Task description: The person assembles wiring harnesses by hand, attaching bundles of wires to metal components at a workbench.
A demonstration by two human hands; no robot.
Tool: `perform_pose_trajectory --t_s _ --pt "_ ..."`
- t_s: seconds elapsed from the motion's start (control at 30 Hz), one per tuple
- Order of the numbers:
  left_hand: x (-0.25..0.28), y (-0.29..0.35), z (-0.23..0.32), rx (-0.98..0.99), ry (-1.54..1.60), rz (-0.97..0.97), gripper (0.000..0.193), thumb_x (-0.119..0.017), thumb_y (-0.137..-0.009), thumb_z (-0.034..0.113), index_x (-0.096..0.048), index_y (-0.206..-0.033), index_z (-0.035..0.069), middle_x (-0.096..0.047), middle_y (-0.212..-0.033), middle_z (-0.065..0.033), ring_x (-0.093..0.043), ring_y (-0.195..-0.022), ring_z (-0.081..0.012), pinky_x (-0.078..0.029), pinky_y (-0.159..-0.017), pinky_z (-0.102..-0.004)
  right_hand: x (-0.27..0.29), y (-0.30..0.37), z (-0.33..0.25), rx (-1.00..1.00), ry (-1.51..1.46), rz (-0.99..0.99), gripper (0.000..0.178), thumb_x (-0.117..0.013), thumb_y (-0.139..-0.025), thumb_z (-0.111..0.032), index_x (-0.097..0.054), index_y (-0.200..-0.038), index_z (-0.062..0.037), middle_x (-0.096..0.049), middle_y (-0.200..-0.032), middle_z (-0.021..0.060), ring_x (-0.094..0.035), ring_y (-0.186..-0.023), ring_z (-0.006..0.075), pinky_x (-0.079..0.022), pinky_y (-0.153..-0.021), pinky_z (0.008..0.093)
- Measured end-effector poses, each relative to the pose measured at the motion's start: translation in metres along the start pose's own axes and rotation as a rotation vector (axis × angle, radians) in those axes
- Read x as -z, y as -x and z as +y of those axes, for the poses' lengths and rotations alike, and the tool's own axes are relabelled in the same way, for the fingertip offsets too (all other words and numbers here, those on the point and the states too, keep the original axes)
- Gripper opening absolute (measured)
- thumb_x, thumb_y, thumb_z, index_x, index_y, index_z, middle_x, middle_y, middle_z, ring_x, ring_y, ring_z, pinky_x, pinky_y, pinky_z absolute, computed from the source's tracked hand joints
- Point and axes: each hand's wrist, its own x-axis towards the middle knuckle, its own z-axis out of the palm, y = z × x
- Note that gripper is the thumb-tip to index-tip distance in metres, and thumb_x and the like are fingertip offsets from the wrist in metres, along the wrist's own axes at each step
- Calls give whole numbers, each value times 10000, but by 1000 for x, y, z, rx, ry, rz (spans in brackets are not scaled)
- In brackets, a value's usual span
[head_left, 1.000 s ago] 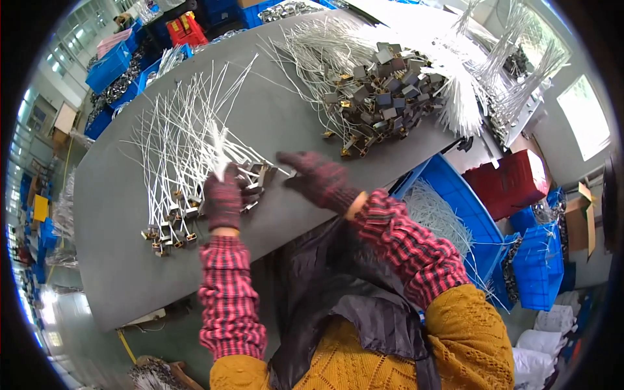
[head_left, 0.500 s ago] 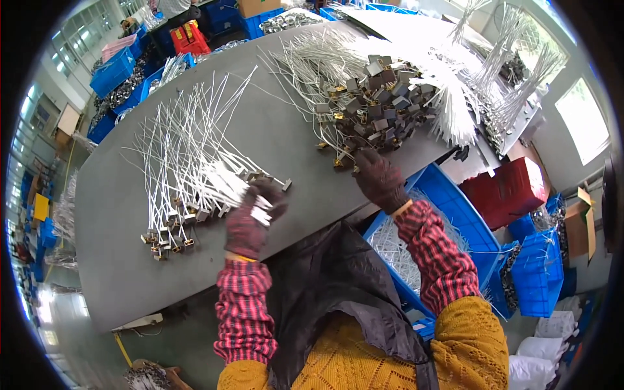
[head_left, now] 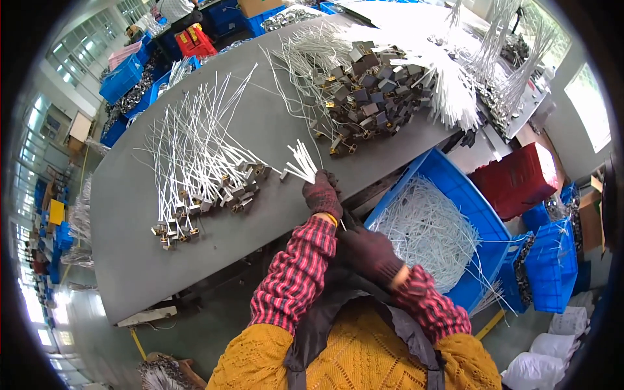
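Note:
My left hand [head_left: 320, 194], in a dark knitted glove, is closed around a bundle of short white sleeves [head_left: 301, 164] that fan out above the table edge. Just below and to its right is my gloved right hand [head_left: 372, 255], its fingers drawn together beside a small pale tip. What they grip is lost against the dark apron. To the left lies a spread of wired parts [head_left: 240, 188] with grey block ends and white sleeves on thin wires. A heap of dark grey blocks [head_left: 374, 97] with trailing white wires sits at the far right of the table.
A blue crate [head_left: 484, 207] full of loose white strands [head_left: 426, 231] stands against the table's right front edge. Beyond it are a red bin [head_left: 517, 182] and another blue crate [head_left: 551, 266]. The grey table [head_left: 136, 273] curves away to the left.
My left hand has moved right with the white sleeves, away from the left spread. My right hand has left the block heap and come down and left, close to my left hand.

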Motion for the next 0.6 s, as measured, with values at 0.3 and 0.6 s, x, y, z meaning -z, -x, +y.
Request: perform_pose_trajectory --t_s 0.3,0.6 --pt "16 -21 -9 -26 189 -206 249 -592 -960 273 -652 -915 35 -671 -748 -79 -650 -614 -218 -539 -558 -357 -21 281 160 -963 -664 457 190 -680 -810 -63 -699 -999 -58 -660 -779 22 -558 -541 98 -436 -445 248" --pt "61 -59 52 -71 357 -281 326 -575 -997 386 -638 -1085 78 -705 -983 -112 -693 -835 -295 -584 -780 -442 -25 375 213 -1134 -739 431 266 -681 -821 -51 -691 -1087 -40 -665 -765 61 -558 -478 141 -444 -403 289"
